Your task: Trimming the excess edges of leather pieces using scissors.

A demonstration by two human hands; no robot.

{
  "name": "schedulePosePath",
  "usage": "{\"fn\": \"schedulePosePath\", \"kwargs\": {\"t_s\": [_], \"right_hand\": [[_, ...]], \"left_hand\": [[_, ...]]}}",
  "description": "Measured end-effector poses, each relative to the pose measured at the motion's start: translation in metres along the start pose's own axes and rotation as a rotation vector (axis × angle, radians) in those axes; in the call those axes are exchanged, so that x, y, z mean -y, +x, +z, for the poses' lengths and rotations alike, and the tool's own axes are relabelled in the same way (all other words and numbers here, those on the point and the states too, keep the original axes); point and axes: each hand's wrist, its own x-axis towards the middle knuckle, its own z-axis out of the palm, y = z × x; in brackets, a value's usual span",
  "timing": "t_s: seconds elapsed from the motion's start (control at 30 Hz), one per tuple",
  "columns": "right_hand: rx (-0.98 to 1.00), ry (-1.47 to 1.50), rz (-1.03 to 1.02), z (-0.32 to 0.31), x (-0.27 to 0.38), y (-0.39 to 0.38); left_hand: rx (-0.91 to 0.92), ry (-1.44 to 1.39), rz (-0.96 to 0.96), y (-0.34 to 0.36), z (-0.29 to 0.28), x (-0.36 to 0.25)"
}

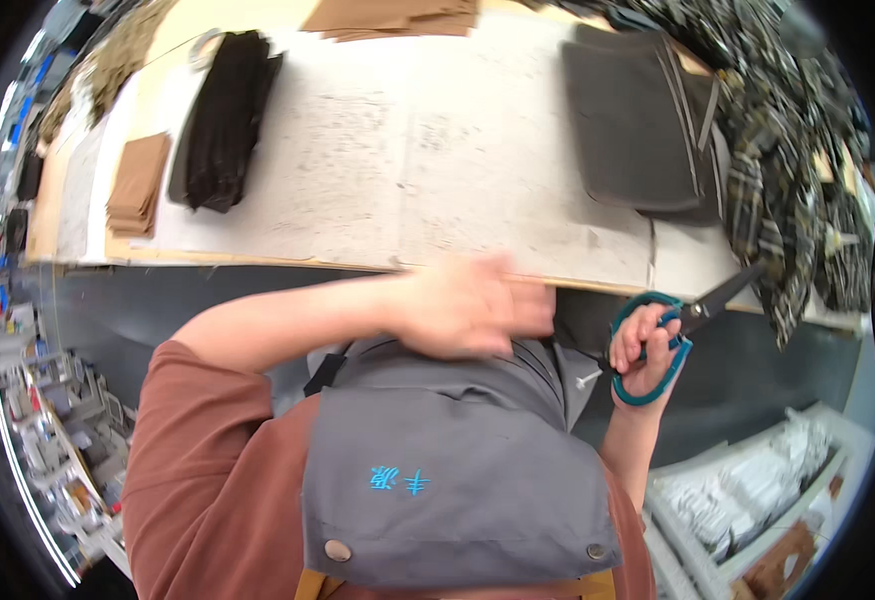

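Note:
My right hand (648, 345) grips a pair of scissors (616, 330) by its teal loop handles, beyond the table's front edge on the right. The dark blades point up and right toward a heap of plaid cloth, and look parted only slightly, if at all. In front of my grey apron (458, 440), my left hand (478, 305) reaches across to the right, blurred by motion. Its fingers look stretched out and nothing shows in them. On the table's right lies a stack of dark grey cloth pieces (638, 120), beyond both hands.
A pale, marked sheet covers the table (438, 150). At its left are a black cloth stack (226, 120) and brown pieces (138, 185); more brown pieces (393, 15) lie at the back. Plaid cloth (758, 190) hangs over the right edge. A bin with white material (748, 490) stands lower right.

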Motion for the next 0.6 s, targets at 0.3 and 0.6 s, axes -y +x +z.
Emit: {"fn": "schedulePosePath", "kwargs": {"t_s": [0.3,0.6], "right_hand": [[0.147,-0.067,-0.041,-0.011,0.000,-0.006],[0.136,-0.200,0.019,0.040,-0.005,-0.003]], "left_hand": [[-0.887,0.533,-0.380,-0.098,-0.045,-0.024],[-1.550,0.066,-1.028,-0.238,-0.049,0.016]]}}
